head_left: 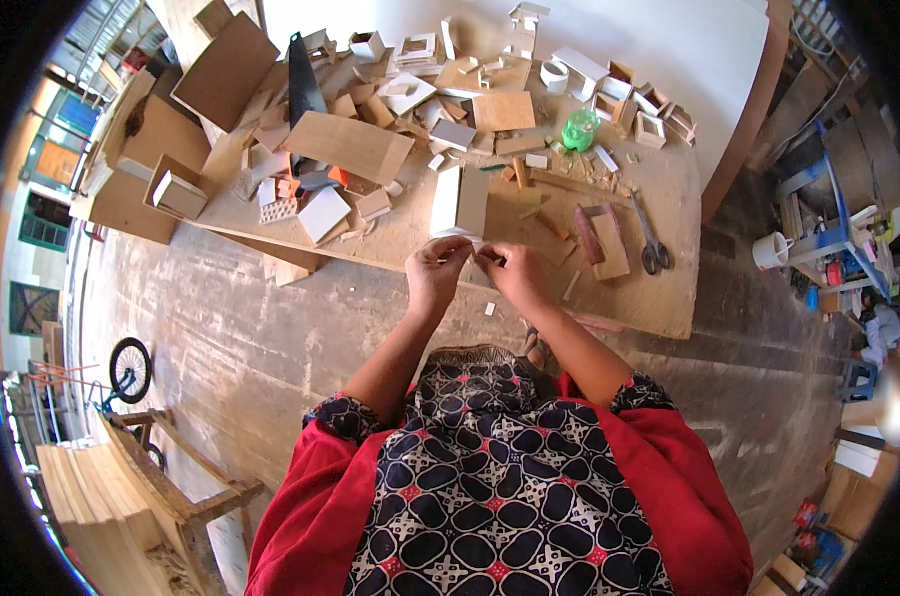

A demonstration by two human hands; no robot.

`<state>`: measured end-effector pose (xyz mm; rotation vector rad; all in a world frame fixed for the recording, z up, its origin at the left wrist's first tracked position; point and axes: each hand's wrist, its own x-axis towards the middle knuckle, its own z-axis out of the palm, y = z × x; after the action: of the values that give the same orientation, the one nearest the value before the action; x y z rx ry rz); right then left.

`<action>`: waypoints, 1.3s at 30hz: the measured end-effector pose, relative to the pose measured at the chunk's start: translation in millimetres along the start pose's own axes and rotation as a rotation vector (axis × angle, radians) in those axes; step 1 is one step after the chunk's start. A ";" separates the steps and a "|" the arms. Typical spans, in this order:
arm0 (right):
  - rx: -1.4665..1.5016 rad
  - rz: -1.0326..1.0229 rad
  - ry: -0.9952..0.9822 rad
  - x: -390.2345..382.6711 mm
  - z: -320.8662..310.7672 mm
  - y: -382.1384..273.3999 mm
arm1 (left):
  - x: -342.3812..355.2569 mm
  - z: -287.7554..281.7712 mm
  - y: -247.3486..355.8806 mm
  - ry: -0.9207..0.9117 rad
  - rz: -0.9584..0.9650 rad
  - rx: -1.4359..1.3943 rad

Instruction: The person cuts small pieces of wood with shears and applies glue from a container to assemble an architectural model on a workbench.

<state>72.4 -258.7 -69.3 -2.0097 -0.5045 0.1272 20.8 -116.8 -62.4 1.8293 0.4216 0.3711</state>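
Note:
Both hands meet over the near edge of the wooden table [371, 241]. My left hand [433, 278] is closed, thumb and fingers pinched together. Close beside it, my right hand [516, 276] also pinches, its fingertips almost touching the left ones. Whatever lies between the fingertips is too small to make out. Just beyond the hands stands a small box [460, 201] with white and light brown faces. To the right lie a wooden block with a dark red rounded piece [591, 234] and a pair of dark scissors [652, 248].
Wood offcuts and small white box pieces crowd the far side, around a handsaw [305, 79], a bent thin board [351, 146] and a green plastic bottle part [580, 129]. At lower left stands a wooden frame [197, 477]. A white cup [771, 250] is on the right-hand shelf.

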 end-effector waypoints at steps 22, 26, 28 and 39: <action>-0.068 0.110 0.076 7.1 22.8 0.2 | -19.6 -12.4 -9.1 -0.108 0.166 0.230; -0.073 0.132 0.085 8.7 24.8 -0.8 | -18.7 -13.9 -8.3 -0.145 0.203 0.334; -0.100 0.125 0.097 9.8 26.1 0.4 | -17.6 -13.6 -10.3 -0.140 0.223 0.345; -0.134 0.162 0.115 9.2 30.3 0.9 | -11.8 -15.3 -15.5 -0.154 0.266 0.367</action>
<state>71.9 -230.3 -83.5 -2.1743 -0.2837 0.0780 1.8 -105.2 -73.4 2.2645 0.1431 0.3471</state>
